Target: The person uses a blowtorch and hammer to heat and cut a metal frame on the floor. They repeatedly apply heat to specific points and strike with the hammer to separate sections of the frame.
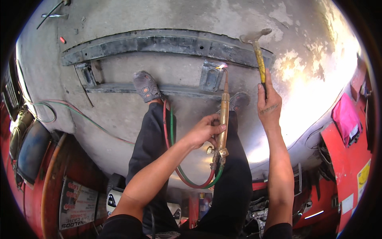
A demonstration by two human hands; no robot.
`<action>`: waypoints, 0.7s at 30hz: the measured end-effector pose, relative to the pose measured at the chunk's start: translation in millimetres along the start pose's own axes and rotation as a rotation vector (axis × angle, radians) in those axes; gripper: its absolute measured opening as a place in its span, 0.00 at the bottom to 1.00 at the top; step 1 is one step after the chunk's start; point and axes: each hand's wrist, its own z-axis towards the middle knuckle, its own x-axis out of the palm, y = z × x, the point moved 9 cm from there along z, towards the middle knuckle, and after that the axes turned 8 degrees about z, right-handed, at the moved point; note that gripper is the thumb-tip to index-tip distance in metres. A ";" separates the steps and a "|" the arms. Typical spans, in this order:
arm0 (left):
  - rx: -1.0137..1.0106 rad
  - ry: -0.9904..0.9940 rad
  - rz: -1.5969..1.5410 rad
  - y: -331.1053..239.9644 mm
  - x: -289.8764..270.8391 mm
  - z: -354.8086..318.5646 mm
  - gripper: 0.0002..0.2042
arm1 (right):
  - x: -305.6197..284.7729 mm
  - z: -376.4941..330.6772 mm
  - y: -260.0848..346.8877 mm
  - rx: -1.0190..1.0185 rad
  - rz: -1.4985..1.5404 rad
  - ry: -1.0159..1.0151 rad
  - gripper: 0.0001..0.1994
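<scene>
While the grey concrete floor (pixel 105 115) spreads ahead of the left hand (pixel 207 130) and the right hand (pixel 270 100), the entries on it run thus: long curved beam (pixel 159 42), dark metal, lying crosswise, farthest forward of the left hand; thin straight rail (pixel 187 91), dark, between that beam and the left hand; red hose (pixel 206 185) and green hose (pixel 219 176), looping below the left hand to the torch's near end; torch (pixel 225 109), brass, bent narrow tip, in the left hand, fingers curled about its body, thumb across; hammer (pixel 259 57), yellow handle, in the right hand, closed round the dark grip, one finger laid along it, head beyond the hand; bracket (pixel 211 77), ahead of the left hand, between beam and rail; bright glow (pixel 221 67), at the torch's tip, by the bracket's upper edge, contact indiscernible.
</scene>
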 end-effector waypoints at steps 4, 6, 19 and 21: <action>0.032 0.021 0.025 -7.7 -2.1 6.2 0.23 | 53.4 -4.6 -58.1 0.108 -0.358 0.383 0.25; 0.023 0.005 0.031 -5.9 -7.7 6.5 0.23 | 47.9 5.0 -51.6 0.086 -0.328 0.374 0.25; 0.047 0.007 0.017 -8.9 -10.9 6.8 0.22 | 53.6 29.5 -30.9 0.068 -0.382 0.460 0.22; 0.045 0.016 0.017 -6.1 -10.0 7.3 0.22 | 49.7 35.2 -25.3 0.077 -0.340 0.482 0.21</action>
